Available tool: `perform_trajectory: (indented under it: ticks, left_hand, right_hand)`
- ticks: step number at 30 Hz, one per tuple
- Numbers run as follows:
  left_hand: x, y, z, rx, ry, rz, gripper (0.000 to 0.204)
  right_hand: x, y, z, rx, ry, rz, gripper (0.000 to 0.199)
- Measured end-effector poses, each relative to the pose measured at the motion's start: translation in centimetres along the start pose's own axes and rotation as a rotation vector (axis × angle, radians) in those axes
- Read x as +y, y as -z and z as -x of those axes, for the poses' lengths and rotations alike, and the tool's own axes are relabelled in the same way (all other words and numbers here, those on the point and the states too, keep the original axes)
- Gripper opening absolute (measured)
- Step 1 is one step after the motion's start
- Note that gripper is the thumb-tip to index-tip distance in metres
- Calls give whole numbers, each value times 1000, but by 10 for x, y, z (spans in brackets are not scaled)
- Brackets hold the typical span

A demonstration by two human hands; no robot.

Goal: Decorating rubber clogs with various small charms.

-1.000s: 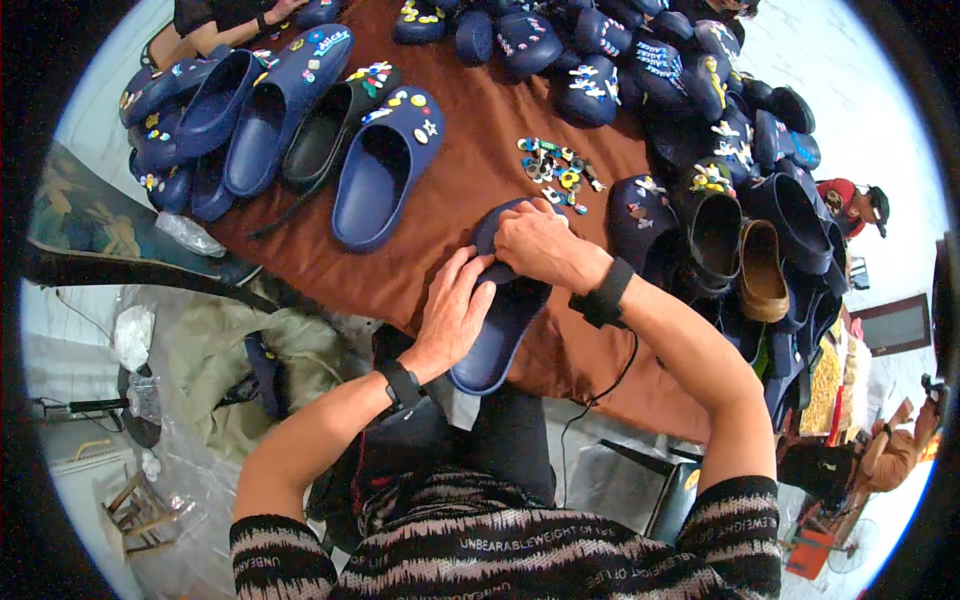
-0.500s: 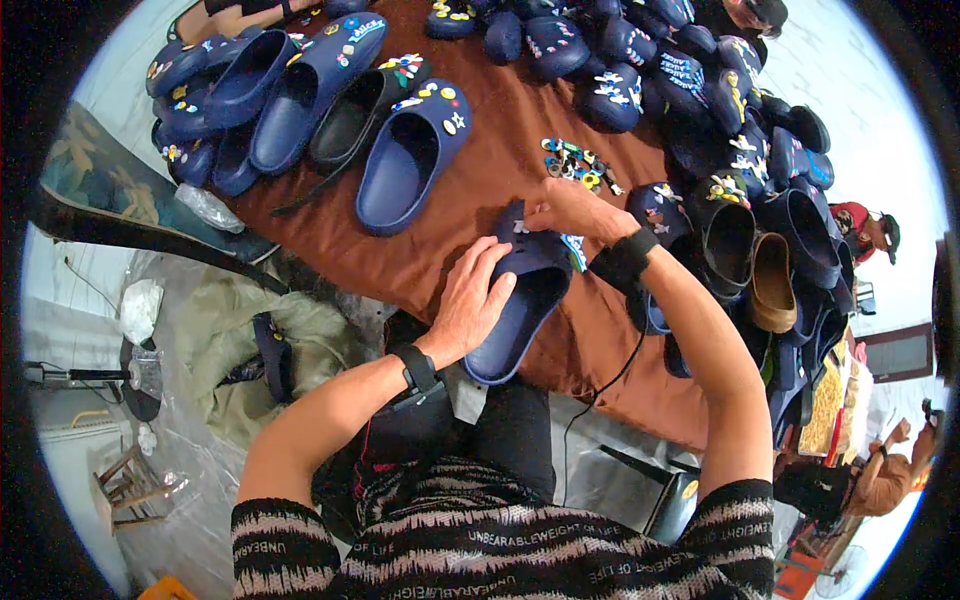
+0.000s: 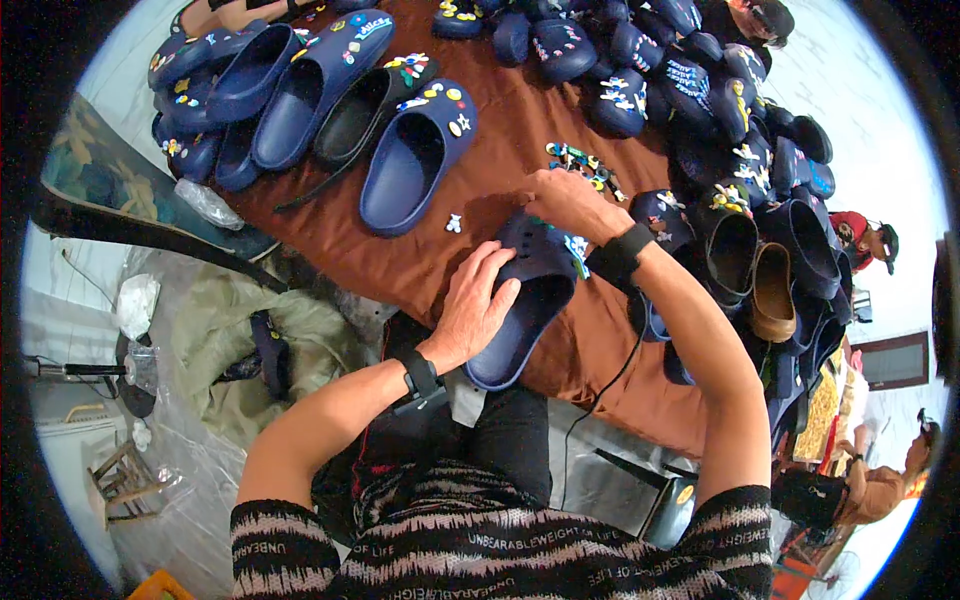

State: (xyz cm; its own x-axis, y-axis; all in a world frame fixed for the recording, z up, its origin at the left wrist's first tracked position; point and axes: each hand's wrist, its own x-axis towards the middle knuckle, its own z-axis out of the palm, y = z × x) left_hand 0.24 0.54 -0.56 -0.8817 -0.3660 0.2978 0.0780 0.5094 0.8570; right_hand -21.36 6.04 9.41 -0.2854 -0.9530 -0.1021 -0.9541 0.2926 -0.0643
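A navy blue clog (image 3: 520, 335) lies on the brown cloth, toe away from me, with holes across its upper. My left hand (image 3: 468, 310) holds its left side, the thumb at the foot opening. Over the toe, my right hand (image 3: 572, 205) is closed with the fingertips pinched; whatever they hold is hidden. Coloured charms (image 3: 577, 255) sit on the clog's right side, just below my right wrist. A small white charm (image 3: 454, 223) rests on the cloth left of the toe. Beyond my right hand is a little heap of mixed charms (image 3: 600, 172).
Decorated navy clogs (image 3: 418, 165) line the far left of the cloth-covered table (image 3: 500, 130). A large heap of clogs (image 3: 690, 85) fills the far right, with a brown clog (image 3: 773, 290) nearer. A black cable (image 3: 608, 388) crosses the table edge. Another person (image 3: 880, 490) is at the right.
The white charm, earlier on the clog's toe by my right fingertips, now lies on the cloth to the left. My right hand stays over the toe; my left hand keeps its hold.
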Motion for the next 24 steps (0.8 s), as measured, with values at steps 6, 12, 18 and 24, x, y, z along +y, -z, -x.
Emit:
perform_trajectory:
  ticks: [6,12,18,24]
  left_hand:
    - [-1,-2,-2,0,-4,15,45]
    - [2,-3,0,12,45,-26,45]
    - [-1,-2,0,19,26,-37,45]
    - [3,4,-2,-1,12,4,43]
  right_hand:
    - [-35,-28,-39,-89,164,-181,22]
    - [-67,-27,-67,-246,121,-145,27]
    - [-70,-39,-77,-192,151,-49,26]
    - [-28,-27,-64,-158,50,-387,23]
